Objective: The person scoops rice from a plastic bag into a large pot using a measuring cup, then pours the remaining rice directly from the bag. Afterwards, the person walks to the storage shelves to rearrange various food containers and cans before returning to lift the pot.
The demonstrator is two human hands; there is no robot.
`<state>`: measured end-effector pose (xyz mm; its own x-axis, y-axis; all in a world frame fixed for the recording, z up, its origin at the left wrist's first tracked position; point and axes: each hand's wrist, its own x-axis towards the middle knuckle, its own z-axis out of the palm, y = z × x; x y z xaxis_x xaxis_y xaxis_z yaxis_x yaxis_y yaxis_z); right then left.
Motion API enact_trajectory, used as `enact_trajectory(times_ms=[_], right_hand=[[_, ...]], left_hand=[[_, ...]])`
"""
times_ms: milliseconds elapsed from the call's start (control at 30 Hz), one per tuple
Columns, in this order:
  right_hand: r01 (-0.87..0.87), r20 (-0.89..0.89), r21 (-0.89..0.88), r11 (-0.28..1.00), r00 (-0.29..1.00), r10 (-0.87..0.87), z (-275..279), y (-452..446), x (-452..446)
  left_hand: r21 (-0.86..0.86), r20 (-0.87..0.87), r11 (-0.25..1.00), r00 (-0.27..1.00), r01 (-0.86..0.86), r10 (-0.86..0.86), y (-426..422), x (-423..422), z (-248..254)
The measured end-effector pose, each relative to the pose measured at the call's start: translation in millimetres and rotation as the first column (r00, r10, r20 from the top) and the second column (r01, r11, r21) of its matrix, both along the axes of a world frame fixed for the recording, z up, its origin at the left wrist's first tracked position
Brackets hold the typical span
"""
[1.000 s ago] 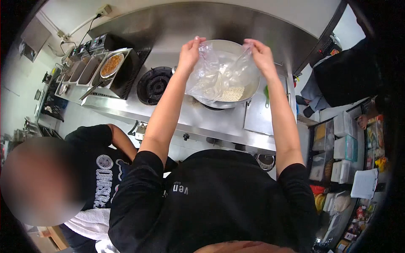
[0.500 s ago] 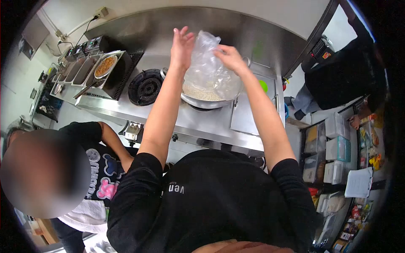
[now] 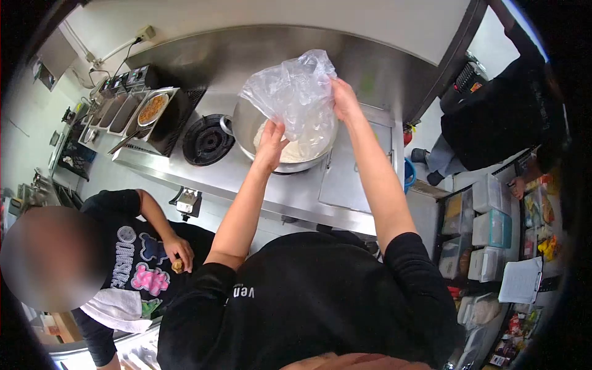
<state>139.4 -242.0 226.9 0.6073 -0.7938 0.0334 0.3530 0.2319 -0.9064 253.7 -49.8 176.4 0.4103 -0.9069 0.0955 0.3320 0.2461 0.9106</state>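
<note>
Above the pot on the counter, my right hand grips the clear plastic bag; my left hand is beside it, grip unclear. Pale contents already lie in the pot; any bag residue is indeterminable.

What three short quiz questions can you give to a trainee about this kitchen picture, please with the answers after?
1. Choose one. Above which thing is the clear plastic bag held?
a) the clipboard
b) the metal cooking pot
c) the metal pans at the left

2. True or false? In the picture, the black burner is to the left of the pot.

3. Fill in. The right edge of the bag is in the grip of the person's ____.

Key: 1. b; 2. true; 3. right hand
</note>
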Motion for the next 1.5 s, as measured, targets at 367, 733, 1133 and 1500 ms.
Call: enact_trajectory(times_ms=[367, 733, 1133, 1500], right_hand=[[0.165, -0.044, -0.119, 0.979, 0.984, -0.171, -24, -34, -27], [0.419, -0.016, -0.546, 0.725, 0.860, -0.510, 20, -10, -40], [0.198, -0.029, -0.857, 0.476, 0.903, -0.428, 30, 65, -23], [0.230, 0.113, -0.933, 0.276, 0.917, -0.383, 48, 92, -17]], left_hand=[[0.273, 0.243, 0.879, 0.912, -0.391, 0.331, 20, 38, -27], [0.153, 0.312, 0.871, 0.859, -0.468, 0.407, 48, 85, -45], [-0.127, 0.841, 0.898, 0.435, -0.422, 0.323, 41, 11, 47], [-0.089, 0.886, 0.940, 0.405, -0.330, 0.226, 42, 9, 53]])
